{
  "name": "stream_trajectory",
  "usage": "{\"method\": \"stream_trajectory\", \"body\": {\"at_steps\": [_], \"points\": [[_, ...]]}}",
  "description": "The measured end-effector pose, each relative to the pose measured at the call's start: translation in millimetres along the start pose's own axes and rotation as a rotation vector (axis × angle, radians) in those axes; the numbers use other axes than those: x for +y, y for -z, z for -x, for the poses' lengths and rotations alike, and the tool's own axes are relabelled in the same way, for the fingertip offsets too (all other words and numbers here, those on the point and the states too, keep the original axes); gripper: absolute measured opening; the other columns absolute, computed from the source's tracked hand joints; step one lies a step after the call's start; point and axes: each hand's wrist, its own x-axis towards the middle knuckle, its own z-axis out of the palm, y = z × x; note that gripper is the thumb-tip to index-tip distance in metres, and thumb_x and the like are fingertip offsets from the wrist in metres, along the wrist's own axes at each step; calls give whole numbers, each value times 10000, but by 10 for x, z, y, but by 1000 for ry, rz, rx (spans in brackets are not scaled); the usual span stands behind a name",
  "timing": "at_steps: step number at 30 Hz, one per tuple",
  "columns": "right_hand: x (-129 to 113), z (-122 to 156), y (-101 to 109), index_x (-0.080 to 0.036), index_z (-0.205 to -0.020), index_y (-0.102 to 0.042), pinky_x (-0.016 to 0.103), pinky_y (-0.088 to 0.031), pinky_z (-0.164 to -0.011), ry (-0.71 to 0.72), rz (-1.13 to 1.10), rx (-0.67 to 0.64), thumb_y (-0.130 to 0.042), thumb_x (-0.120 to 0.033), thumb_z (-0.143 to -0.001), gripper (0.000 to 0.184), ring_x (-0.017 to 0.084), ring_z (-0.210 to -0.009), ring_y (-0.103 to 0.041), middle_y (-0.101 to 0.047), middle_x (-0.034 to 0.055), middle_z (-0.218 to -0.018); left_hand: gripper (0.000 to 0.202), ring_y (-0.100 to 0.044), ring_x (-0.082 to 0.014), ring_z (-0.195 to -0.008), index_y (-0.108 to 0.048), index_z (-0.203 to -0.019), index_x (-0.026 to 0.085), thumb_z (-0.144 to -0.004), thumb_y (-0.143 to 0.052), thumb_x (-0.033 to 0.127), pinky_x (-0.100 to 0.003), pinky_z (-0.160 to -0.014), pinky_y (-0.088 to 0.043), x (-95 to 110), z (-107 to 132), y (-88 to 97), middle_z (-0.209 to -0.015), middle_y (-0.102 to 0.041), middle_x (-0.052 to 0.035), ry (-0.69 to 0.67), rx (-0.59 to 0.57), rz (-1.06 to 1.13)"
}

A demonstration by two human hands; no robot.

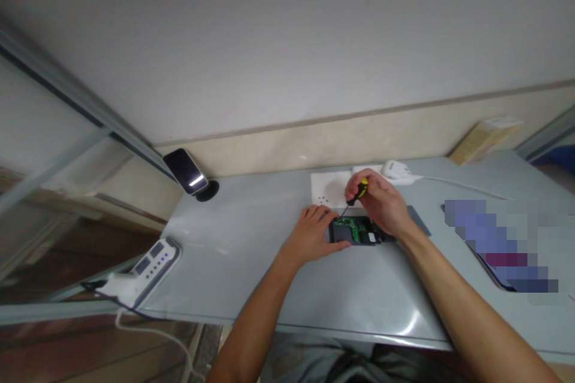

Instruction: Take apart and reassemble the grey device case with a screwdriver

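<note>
An opened black electronic device point(343, 234) with a green circuit board point(362, 227) lies flat on the grey table. My left hand point(314, 230) grips its left end, thumb along the near edge and fingers at the far side. In my right hand point(384, 200) is a screwdriver point(358, 192) with a yellow and black handle. It is held tilted, and its thin shaft reaches down to the board's upper left part. Whether the tip sits in a screw is too small to tell. Behind the device is a white sheet point(330, 184) with several small dark bits on it.
A phone point(185, 171) leans on a round black stand at the back left. Along the left edge sits a white power strip point(155, 266) with a cable. A white plug point(396, 169) on another strip, a yellowish box point(483, 139) and a blurred-out flat device point(489, 245) are to the right.
</note>
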Motion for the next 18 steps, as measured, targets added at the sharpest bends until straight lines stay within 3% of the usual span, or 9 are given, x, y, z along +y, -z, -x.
{"method": "stream_trajectory", "body": {"at_steps": [3, 7, 13, 18], "points": [[43, 7, -82, -266, -923, -585, 307, -413, -613, 25, -83, 27, -660, -610, -859, 358, 161, -630, -482, -485, -21, -701, 595, -521, -284, -1181, -595, -1252, 228, -836, -698, 640, -448, -1066, -402, 8, 5, 1, -1230, -606, -80, 4, 2, 1], [79, 14, -97, -264, -871, -524, 273, -394, -608, 53, -16, 7, -710, -513, -869, 311, 135, -625, -465, -476, -39, -713, 594, -521, -278, -1171, -596, -1241, 220, -837, -696, 644, -439, -1057, -407, 14, 8, 4, -1232, -603, -78, 3, 3, -7], [29, 22, 50, -247, -879, -647, 327, -469, -720, 114, 210, -9, -698, -531, -870, 289, 193, -810, -557, -596, 26, -853, 593, -526, -281, -1165, -602, -1224, 220, -830, -698, 653, -439, -1060, -404, 10, 13, -8, -1219, -609, -77, 5, 15, -10], [22, 11, 65, -249, -946, -681, 352, -470, -718, 64, 156, 5, -671, -553, -880, 311, 205, -777, -569, -626, 39, -832, 594, -524, -286, -1182, -600, -1235, 236, -822, -707, 650, -447, -1073, -392, 3, 17, -9, -1232, -604, -79, 20, 12, 6]]}}
